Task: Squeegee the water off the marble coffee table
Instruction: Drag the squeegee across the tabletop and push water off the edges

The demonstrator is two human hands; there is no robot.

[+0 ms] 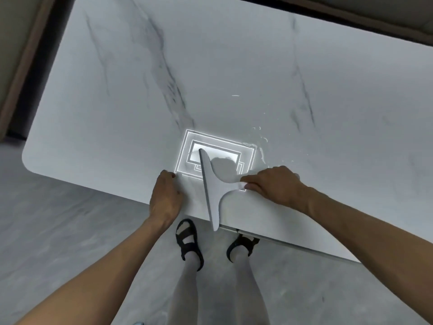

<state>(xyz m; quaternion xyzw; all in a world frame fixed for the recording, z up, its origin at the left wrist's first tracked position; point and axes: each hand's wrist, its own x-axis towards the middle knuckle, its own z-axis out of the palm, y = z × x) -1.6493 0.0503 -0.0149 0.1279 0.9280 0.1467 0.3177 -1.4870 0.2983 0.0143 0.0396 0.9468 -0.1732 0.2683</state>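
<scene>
A: What took up most of the view?

B: The marble surface [234, 66], white with grey veins. Its near edge ran just ahead of the person's sandalled feet [188, 240], and one rounded corner showed far to the left of the squeegee. Beyond the squeegee the slab lay bare and open; its right end was cut off by the frame.

A: And the floor [58, 231]?

B: Grey, clear on the left side of the squeegee.

A: Where was the squeegee [212, 188] itself?

B: Lying on the surface at the near edge, pale grey, T-shaped, with its long blade running away from the person and its near tip overhanging the edge.

A: The hands?

B: The right hand [273, 184] had its fingers closed around the handle, hiding most of it. The left hand [165, 191] rested flat just left of the blade, fingers narrow and holding nothing.

A: Any water [259, 143]?

B: Small glinting drops and streaks just beyond the right hand. A bright reflection of rectangles [215, 156] under the blade's far end made the wetness there hard to judge.
</scene>
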